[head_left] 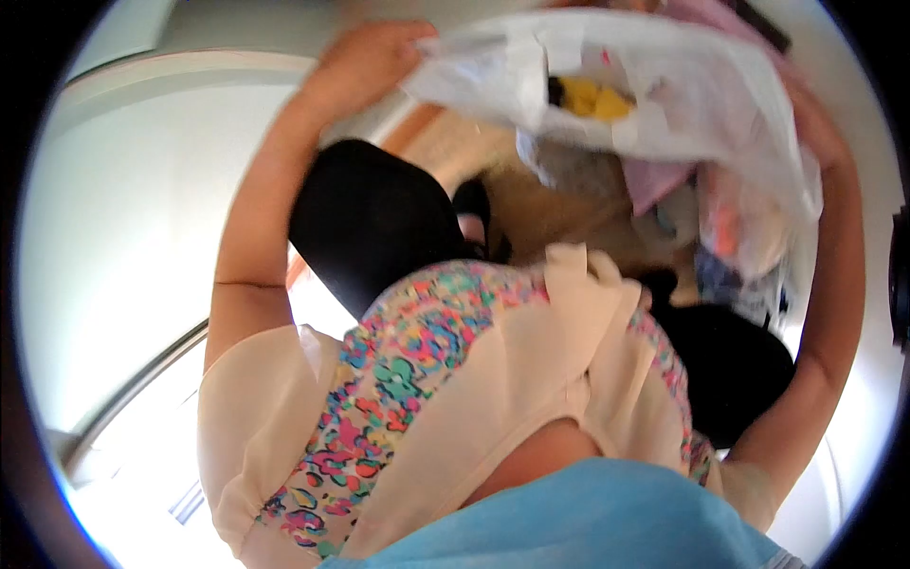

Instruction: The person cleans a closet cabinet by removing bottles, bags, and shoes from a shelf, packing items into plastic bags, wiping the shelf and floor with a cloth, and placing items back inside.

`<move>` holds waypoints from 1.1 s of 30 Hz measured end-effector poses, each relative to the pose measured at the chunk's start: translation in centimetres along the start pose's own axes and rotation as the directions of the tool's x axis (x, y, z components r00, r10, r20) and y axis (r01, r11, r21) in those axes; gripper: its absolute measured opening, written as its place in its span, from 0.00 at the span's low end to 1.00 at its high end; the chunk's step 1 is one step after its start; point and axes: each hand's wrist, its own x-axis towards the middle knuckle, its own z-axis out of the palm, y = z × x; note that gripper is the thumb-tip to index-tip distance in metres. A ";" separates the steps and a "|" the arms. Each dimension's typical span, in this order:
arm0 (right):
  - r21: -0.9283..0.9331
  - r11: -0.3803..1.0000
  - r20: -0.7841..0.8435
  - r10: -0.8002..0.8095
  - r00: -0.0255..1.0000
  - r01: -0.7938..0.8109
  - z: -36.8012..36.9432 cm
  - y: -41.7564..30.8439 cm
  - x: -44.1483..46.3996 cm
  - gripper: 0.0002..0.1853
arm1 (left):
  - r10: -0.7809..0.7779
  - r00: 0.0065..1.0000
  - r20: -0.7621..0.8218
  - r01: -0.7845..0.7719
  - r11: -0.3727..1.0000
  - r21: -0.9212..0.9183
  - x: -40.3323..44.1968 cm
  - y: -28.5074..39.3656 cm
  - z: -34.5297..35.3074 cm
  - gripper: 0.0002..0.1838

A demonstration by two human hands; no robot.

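Note:
A white translucent plastic bag (692,119) is stretched between my two hands at the top of the view. My left hand (374,57) grips its left edge. On the far side, my right hand (817,128) is at the bag's right edge, partly covered by the plastic, and its fingers are hidden. Something yellow and black (595,98) shows through a gap in the middle of the bag. Under it is pink cloth (654,182), beside another clear bag with orange and white contents (744,228).
My black-clad knees (374,213) are bent on either side, with a dark shoe (471,201) on the brown floor (540,204). A white curved surface (142,228) fills the left. At the right edge is a dark object (899,275).

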 end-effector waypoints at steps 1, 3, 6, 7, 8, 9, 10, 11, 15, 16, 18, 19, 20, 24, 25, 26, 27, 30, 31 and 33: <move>0.139 0.990 0.124 -0.035 0.992 0.017 2.2 -1.5 -0.2 0.27 | -0.088 0.996 0.010 0.088 0.971 -0.224 0.0 1.6 -0.8 0.20; 0.356 0.934 0.276 -0.081 0.958 -0.023 4.7 -3.1 -0.2 0.27 | 0.064 0.981 0.183 0.108 0.601 -0.792 0.9 2.9 -1.2 0.19; 0.115 0.980 0.346 -0.192 0.918 0.161 12.0 -6.8 -1.7 0.48 | 0.074 0.994 0.075 0.037 0.427 -0.903 1.0 8.6 -2.5 0.13; 0.063 0.973 0.393 -0.229 0.891 0.222 14.0 -7.4 -1.7 0.57 | 0.103 0.991 0.085 0.041 0.372 -0.927 1.5 9.7 -2.8 0.13; -0.008 0.945 0.424 -0.294 0.857 0.328 15.2 -7.2 -1.6 0.61 | 0.163 0.982 0.097 0.023 0.404 -0.915 2.3 10.3 -2.6 0.15; -0.034 0.948 0.404 -0.276 0.872 0.316 17.3 -7.9 -2.6 0.63 | 0.154 0.985 0.076 0.006 0.412 -0.911 2.7 10.9 -2.0 0.15; -0.114 0.911 0.323 -0.343 0.882 0.397 19.3 -8.6 -3.9 0.60 | 0.202 0.979 0.029 -0.051 0.383 -0.923 3.1 12.0 -2.0 0.15; -0.198 0.865 0.244 -0.413 0.878 0.461 20.5 -9.0 -4.4 0.57 | 0.249 0.968 -0.015 -0.105 0.349 -0.931 3.3 12.8 -2.3 0.15; -0.218 0.857 0.068 -0.464 0.883 0.467 17.9 -8.3 -3.2 0.44 | 0.348 0.919 -0.183 -0.321 0.394 -0.861 3.7 14.5 -4.4 0.14; -0.330 0.846 0.003 -0.442 0.897 0.418 16.4 -10.1 -4.0 0.37 | 0.348 0.878 -0.329 -0.464 0.444 -0.767 3.7 14.7 -4.5 0.14; -0.368 0.889 -0.177 -0.354 0.918 0.272 13.3 -12.1 -6.0 0.29 | 0.348 0.816 -0.462 -0.578 0.486 -0.655 3.5 14.6 -4.7 0.14; -0.295 0.937 -0.287 -0.276 0.917 0.190 11.3 -12.2 -7.2 0.27 | 0.325 0.800 -0.505 -0.598 0.509 -0.619 3.7 14.2 -4.7 0.14; -0.316 0.919 -0.284 -0.328 0.901 0.234 8.5 -12.4 -7.8 0.27 | 0.300 0.783 -0.545 -0.612 0.533 -0.584 4.0 13.8 -4.6 0.15; -0.843 0.440 -0.526 -0.552 0.647 -0.309 4.4 -13.1 -9.1 0.27 | -0.033 0.980 -0.196 -0.174 0.326 -0.929 5.1 11.3 -1.3 0.16; -0.840 0.443 -0.531 -0.551 0.644 -0.313 4.8 -13.2 -9.2 0.27 | -0.027 0.980 -0.195 -0.176 0.327 -0.929 5.4 10.9 -1.0 0.16; -0.907 0.114 -0.376 -0.649 0.661 -0.404 5.6 -13.3 -9.1 0.26 | -0.117 0.993 -0.013 0.013 0.217 -0.976 5.8 10.5 -0.7 0.16; -0.937 -0.029 -0.216 -0.736 0.642 -0.347 5.0 -11.9 -7.9 0.26 | -0.188 0.966 0.178 0.198 0.092 -0.976 6.2 10.2 -0.6 0.15; -0.930 -0.273 0.047 -0.752 0.658 -0.246 4.2 -7.1 -4.6 0.23 | -0.253 0.930 0.267 0.281 0.021 -0.959 6.8 9.0 0.9 0.15; -0.963 -0.191 -0.022 -0.645 0.764 -0.189 4.4 -5.1 -3.4 0.20 | -0.253 0.927 0.276 0.292 0.026 -0.956 6.9 8.8 1.0 0.15; -0.982 -0.072 -0.125 -0.461 0.879 -0.177 1.2 1.7 -0.2 0.14 | -0.259 0.916 0.307 0.310 -0.033 -0.950 7.1 8.5 1.2 0.14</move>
